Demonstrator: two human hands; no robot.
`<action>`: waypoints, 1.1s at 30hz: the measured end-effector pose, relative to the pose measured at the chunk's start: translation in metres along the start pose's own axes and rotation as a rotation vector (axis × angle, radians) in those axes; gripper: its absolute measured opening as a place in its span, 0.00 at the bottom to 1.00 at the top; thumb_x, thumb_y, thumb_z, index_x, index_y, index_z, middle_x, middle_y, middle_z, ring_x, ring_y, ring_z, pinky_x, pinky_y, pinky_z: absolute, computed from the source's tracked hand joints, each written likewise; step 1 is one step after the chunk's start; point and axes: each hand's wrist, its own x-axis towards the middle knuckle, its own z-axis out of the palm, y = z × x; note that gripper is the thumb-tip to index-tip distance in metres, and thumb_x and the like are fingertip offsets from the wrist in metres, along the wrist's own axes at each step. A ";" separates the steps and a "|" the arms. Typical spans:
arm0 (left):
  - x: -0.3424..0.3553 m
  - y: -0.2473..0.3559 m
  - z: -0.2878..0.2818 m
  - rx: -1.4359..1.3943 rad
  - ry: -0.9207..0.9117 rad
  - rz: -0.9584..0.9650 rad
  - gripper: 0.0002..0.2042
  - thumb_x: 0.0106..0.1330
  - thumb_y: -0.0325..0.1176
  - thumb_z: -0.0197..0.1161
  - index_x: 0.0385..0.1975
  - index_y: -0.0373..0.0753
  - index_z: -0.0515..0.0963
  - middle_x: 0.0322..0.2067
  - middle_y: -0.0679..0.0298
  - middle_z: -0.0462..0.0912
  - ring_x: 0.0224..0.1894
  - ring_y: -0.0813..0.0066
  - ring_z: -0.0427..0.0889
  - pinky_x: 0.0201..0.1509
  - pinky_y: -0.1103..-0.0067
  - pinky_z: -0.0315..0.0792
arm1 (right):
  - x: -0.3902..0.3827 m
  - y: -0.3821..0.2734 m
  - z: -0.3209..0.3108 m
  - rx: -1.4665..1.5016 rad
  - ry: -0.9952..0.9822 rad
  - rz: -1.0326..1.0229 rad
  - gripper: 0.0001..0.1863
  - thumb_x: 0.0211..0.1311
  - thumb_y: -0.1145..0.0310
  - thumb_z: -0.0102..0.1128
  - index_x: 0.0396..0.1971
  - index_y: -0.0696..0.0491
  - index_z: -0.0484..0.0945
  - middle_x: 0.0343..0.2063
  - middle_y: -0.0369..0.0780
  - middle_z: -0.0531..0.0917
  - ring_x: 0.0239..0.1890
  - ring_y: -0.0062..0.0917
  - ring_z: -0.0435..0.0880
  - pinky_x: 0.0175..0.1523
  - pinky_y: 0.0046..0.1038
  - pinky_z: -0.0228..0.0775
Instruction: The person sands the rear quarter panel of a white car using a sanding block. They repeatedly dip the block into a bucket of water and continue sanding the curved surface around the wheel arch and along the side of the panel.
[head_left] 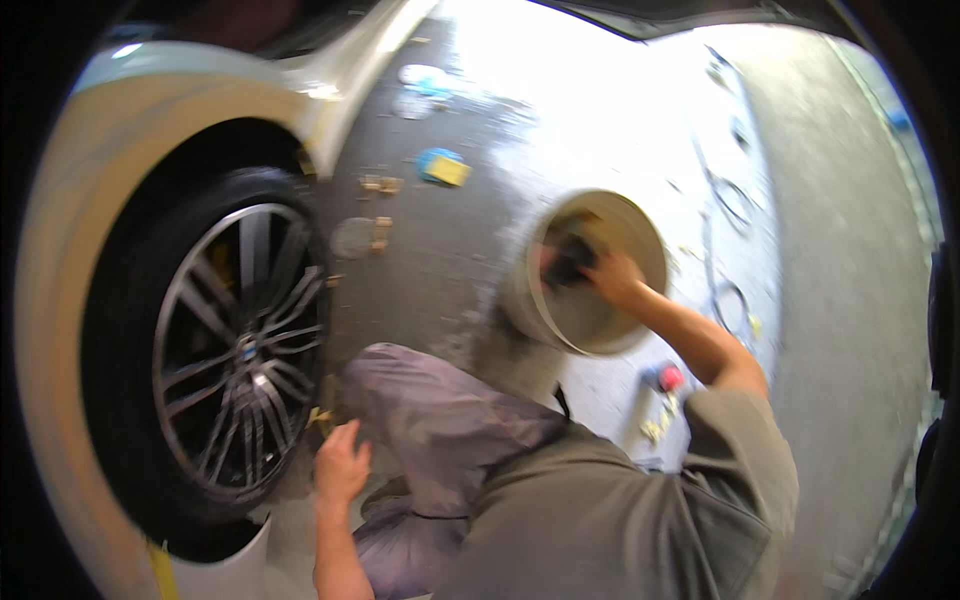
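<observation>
My right hand (615, 275) reaches into a pale round bucket (535, 315) on the floor, its fingers on a dark object (568, 258) inside, blurred and hard to name. My left hand (340, 460) hangs open and empty, its fingers loosely bent, between my knee and the car's front tyre (120, 330). The alloy wheel (235, 410) sits in the arch of the pale car body (70, 230), which has tan patches along it.
Blue and yellow pads (448, 172), small wooden pieces (382, 230) and a round disc (350, 237) lie beside the car. A looped hose (732, 200) runs along the right. A red-and-blue item (670, 378) lies behind my right arm. My bent knee (385, 370) is beside the wheel.
</observation>
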 end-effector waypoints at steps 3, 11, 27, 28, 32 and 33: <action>-0.005 -0.001 0.004 -0.026 0.010 0.006 0.22 0.68 0.39 0.68 0.60 0.39 0.81 0.58 0.51 0.84 0.59 0.49 0.84 0.62 0.62 0.79 | -0.021 0.019 0.002 -0.010 -0.123 0.033 0.30 0.81 0.46 0.46 0.79 0.26 0.63 0.71 0.49 0.71 0.69 0.45 0.75 0.70 0.47 0.68; -0.010 -0.009 0.009 0.004 0.040 0.022 0.23 0.72 0.43 0.65 0.62 0.37 0.79 0.51 0.53 0.86 0.54 0.50 0.85 0.57 0.63 0.80 | -0.043 0.074 -0.028 0.613 -0.033 -0.122 0.18 0.62 0.71 0.67 0.52 0.57 0.85 0.41 0.48 0.91 0.49 0.35 0.92 0.51 0.38 0.84; -0.014 0.001 0.011 0.022 -0.056 -0.050 0.23 0.73 0.44 0.64 0.62 0.39 0.79 0.52 0.54 0.85 0.55 0.50 0.85 0.60 0.62 0.78 | 0.011 0.007 0.006 1.499 0.017 -0.083 0.36 0.41 0.82 0.81 0.57 0.59 0.80 0.44 0.46 0.88 0.47 0.35 0.88 0.54 0.40 0.82; -0.014 0.001 0.011 0.024 -0.045 -0.043 0.23 0.73 0.44 0.64 0.62 0.39 0.79 0.52 0.54 0.85 0.55 0.50 0.85 0.59 0.62 0.78 | 0.015 0.005 0.012 1.592 -0.120 -0.091 0.35 0.42 0.82 0.80 0.56 0.61 0.80 0.45 0.46 0.89 0.47 0.36 0.89 0.54 0.41 0.83; -0.011 0.003 0.007 0.074 0.002 0.049 0.22 0.72 0.44 0.64 0.61 0.39 0.80 0.51 0.55 0.85 0.53 0.52 0.85 0.58 0.63 0.79 | 0.043 -0.006 0.040 1.843 -0.674 -0.058 0.23 0.56 0.76 0.72 0.53 0.65 0.83 0.46 0.49 0.91 0.48 0.44 0.92 0.54 0.47 0.86; -0.012 0.002 0.004 0.086 0.015 0.095 0.22 0.72 0.44 0.64 0.61 0.39 0.80 0.50 0.55 0.85 0.52 0.53 0.85 0.57 0.64 0.79 | 0.053 -0.010 0.049 1.761 -0.808 0.125 0.27 0.53 0.78 0.73 0.57 0.58 0.83 0.49 0.50 0.88 0.49 0.45 0.90 0.55 0.52 0.83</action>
